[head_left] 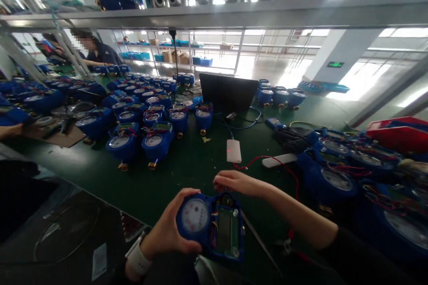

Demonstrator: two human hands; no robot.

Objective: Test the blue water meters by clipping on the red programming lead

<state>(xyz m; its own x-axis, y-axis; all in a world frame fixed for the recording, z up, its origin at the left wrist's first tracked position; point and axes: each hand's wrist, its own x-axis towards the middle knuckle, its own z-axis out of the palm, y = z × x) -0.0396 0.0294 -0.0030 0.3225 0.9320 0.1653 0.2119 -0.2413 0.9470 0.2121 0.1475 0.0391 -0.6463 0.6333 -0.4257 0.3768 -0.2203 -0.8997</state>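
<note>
At the near edge of the table, my left hand is wrapped round the dial end of a blue water meter. The meter's round white dial faces up, and beside it an open housing shows a display, a green circuit board and thin coloured wires. Just beyond the meter, over the green tabletop, is my right hand with its fingers bent together. Whatever those fingers may hold is hidden. A small white box with a red light lies past my right hand, joined to a red wire and a blue cable.
Several blue water meters stand in rows at the left, more at the right. A dark laptop stands at the back. A red bin is far right. Overhead runs a loaded shelf. A co-worker sits back left.
</note>
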